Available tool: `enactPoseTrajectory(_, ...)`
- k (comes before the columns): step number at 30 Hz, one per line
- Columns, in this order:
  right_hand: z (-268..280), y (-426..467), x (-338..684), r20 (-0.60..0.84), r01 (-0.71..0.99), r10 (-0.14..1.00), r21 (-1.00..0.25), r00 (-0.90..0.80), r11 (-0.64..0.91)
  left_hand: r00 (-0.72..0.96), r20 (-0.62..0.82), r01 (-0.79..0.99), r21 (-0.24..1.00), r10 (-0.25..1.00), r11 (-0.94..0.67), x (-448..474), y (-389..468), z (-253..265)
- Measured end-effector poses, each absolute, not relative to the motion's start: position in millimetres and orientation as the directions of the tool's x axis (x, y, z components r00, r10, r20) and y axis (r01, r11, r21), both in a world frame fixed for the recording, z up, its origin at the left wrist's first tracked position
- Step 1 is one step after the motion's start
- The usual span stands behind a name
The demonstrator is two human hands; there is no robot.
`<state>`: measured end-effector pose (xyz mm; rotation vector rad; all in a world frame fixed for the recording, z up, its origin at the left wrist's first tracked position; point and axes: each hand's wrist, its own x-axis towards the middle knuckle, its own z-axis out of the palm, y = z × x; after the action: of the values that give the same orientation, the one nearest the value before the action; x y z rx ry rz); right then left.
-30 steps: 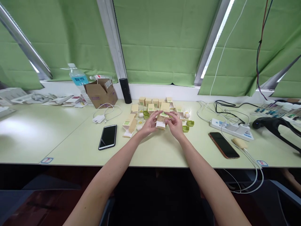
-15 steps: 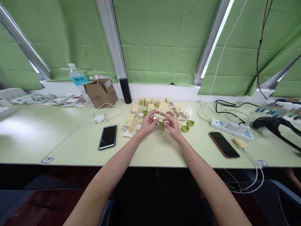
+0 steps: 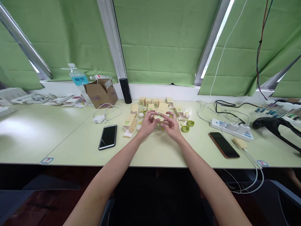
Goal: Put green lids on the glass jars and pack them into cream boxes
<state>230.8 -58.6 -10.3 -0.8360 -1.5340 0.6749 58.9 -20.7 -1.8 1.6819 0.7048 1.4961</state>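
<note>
Between my left hand [image 3: 148, 123] and my right hand [image 3: 172, 125] is a small cream cardboard box [image 3: 159, 117] with a green label. The fingers of both hands are bent around its sides, and they hide much of it. Around the hands lie more of these parts. An opened carton [image 3: 129, 123] rests to the left with its flap out. Two green plastic cups, one nearer [image 3: 185, 129] and one farther [image 3: 190, 123], sit to the right. Another opened carton [image 3: 180, 114] and a small white part [image 3: 187, 115] lie behind them.
Several closed small boxes [image 3: 148, 101] stand at the back. A phone [image 3: 108, 137] lies left, another phone [image 3: 224, 144] right, near a power strip [image 3: 231, 128] with cables. A brown carton [image 3: 101, 94] and a black cylinder [image 3: 125, 91] stand by the wall.
The small box has tilted slightly between my hands. My right fingers have shifted a little lower and closer in around it. The things on the table have stayed put.
</note>
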Motion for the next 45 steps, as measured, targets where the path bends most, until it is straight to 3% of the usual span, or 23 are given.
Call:
enactPoseTrajectory(6, -10, -58, 229, 0.561, 0.14, 0.827, -0.817, -0.025, 0.559, 0.123, 0.578, -0.038, 0.815, 0.807, -0.578, 61, -23, -3)
enactPoseTrajectory(11, -8, -60, 229, 0.568, 0.094, 0.823, -0.82, 0.001, 0.565, 0.202, 0.596, -0.045, 0.798, 0.777, -0.6, 56, -27, -2)
enactPoseTrajectory(20, -12, -55, 231, 0.554, 0.175, 0.832, -0.823, 0.037, 0.541, 0.164, 0.619, -0.003, 0.779, 0.768, -0.627, 59, -29, -5)
enactPoseTrajectory(29, 3, -67, 231, 0.611, 0.287, 0.787, -0.741, -0.09, 0.607, 0.213, 0.562, -0.151, 0.827, 0.799, -0.541, 55, -20, -2)
enactPoseTrajectory(33, 5, -62, 242, 0.621, 0.28, 0.784, -0.749, -0.023, 0.601, 0.131, 0.576, -0.178, 0.814, 0.807, -0.552, 46, -7, -4)
enactPoseTrajectory(36, 2, -56, 253, 0.596, 0.421, 0.803, -0.734, 0.023, 0.533, 0.048, 0.583, -0.186, 0.803, 0.811, -0.566, 37, 0, -5)
enactPoseTrajectory(40, -7, -54, 256, 0.463, 0.711, 0.875, -0.568, -0.141, 0.415, 0.047, 0.607, -0.116, 0.792, 0.794, -0.599, 34, 0, -4)
enactPoseTrajectory(45, -18, -51, 250, 0.406, 0.801, 0.883, -0.435, -0.234, 0.412, 0.084, 0.624, -0.008, 0.78, 0.777, -0.626, 38, -6, -6)
